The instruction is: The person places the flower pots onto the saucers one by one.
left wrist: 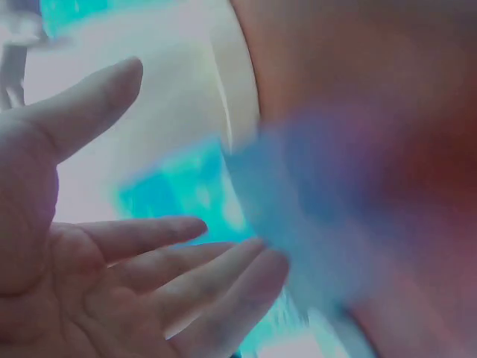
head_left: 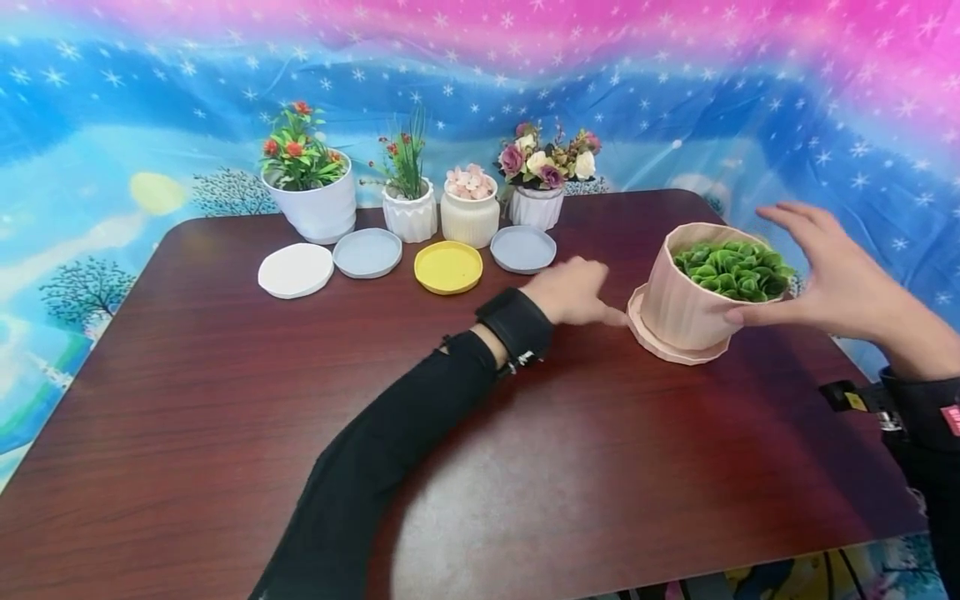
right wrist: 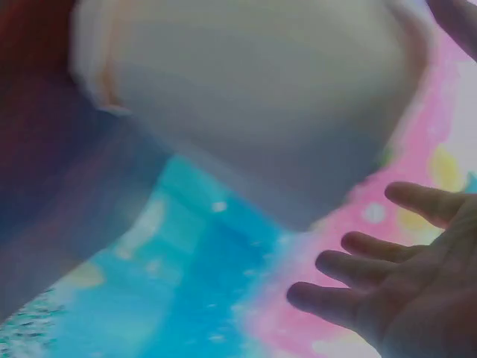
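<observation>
A pale pink ribbed pot of green leafy plant stands on a pink saucer at the table's right. To the left of this saucer is my left hand, its thumb pointing at the saucer's edge; in the left wrist view its fingers are spread and hold nothing. My right hand spreads wide at the pot's right side, thumb near the rim. The right wrist view shows its fingers extended, apart from the blurred pot. Whether either thumb touches is unclear.
Along the back stand a red-flowered plant in a white pot, a small grassy pot, a cream pot and a rose pot. Before them lie white, yellow and two grey-blue saucers.
</observation>
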Motion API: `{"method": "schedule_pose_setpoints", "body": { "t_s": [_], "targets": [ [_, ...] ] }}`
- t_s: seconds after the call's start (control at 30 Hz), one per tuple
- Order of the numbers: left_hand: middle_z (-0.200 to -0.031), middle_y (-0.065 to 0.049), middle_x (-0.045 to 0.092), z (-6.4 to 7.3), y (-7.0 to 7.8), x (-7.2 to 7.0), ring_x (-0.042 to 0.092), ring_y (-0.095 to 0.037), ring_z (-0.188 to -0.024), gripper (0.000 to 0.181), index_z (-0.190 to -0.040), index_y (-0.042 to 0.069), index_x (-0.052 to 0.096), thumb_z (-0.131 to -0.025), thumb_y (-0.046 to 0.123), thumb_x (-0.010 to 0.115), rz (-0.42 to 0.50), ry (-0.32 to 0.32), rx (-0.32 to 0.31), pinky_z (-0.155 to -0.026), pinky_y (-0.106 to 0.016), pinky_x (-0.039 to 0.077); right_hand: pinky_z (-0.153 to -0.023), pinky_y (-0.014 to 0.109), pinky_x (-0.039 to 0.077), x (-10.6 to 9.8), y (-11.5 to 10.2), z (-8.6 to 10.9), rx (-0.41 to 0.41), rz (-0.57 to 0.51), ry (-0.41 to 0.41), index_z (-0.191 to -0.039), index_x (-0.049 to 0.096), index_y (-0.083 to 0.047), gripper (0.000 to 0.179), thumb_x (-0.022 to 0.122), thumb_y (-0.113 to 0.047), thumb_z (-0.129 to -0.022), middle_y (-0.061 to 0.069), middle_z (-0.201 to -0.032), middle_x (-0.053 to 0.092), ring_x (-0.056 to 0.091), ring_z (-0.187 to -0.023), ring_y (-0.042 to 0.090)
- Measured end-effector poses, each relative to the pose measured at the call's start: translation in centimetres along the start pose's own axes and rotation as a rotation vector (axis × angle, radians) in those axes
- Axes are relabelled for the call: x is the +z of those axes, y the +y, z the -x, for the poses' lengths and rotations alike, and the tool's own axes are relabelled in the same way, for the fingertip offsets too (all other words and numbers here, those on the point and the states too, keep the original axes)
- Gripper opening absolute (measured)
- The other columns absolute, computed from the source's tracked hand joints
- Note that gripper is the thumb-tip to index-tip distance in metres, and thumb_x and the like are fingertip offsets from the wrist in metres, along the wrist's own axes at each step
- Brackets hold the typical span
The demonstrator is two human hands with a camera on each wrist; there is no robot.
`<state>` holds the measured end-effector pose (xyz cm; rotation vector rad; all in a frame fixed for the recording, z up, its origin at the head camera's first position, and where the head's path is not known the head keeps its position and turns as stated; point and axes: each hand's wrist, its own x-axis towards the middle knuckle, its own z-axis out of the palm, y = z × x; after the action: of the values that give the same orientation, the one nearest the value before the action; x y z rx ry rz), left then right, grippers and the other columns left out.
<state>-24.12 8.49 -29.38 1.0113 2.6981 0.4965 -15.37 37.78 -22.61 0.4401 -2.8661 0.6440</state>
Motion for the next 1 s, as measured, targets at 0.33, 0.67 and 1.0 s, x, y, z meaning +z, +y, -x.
{"method": "schedule_pose_setpoints", "body": {
  "t_s": [0.33, 0.67, 1.0],
  "targets": [
    [-0.157, -0.016, 0.051, 0.6, -10.6, -2.6, 0.049, -0.030, -0.143, 0.094, -0.158, 0.000, 0.045, -0.091, 0.054, 0.081, 0.052, 0.185, -0.121, -0.118, -0.046, 0.041, -0.127, 0.028, 0.024, -2.4, -9.9, -2.1, -0.315, -0.254, 0.248, -0.163, 0.043, -0.011, 0.096, 0.088, 0.009, -0.081, 0.006, -0.168, 0.040, 0.035, -0.156, 0.018],
    [-0.167, -0.019, 0.038, -0.5, -13.1, -3.0, 0.037, -0.028, -0.153, 0.108, -0.165, -0.002, 0.031, -0.086, 0.050, 0.084, 0.142, 0.179, -0.141, -0.125, -0.042, 0.032, -0.128, 0.044, 0.027, 0.2, -15.4, -7.3, -0.567, -0.738, 0.291, -0.144, 0.062, 0.001, 0.071, 0.094, -0.006, -0.081, 0.013, -0.151, 0.060, 0.048, -0.148, 0.029],
    [-0.170, -0.026, 0.027, -3.5, -12.1, -2.8, 0.026, -0.032, -0.158, 0.120, -0.165, -0.009, 0.019, -0.084, 0.048, 0.088, 0.093, 0.056, -0.093, -0.128, -0.037, 0.023, -0.123, 0.045, 0.036, 1.4, -15.8, -8.9, -0.562, -0.759, 0.341, -0.137, 0.069, -0.001, 0.056, 0.091, -0.012, -0.086, 0.014, -0.142, 0.065, 0.056, -0.140, 0.030]
  ]
}}
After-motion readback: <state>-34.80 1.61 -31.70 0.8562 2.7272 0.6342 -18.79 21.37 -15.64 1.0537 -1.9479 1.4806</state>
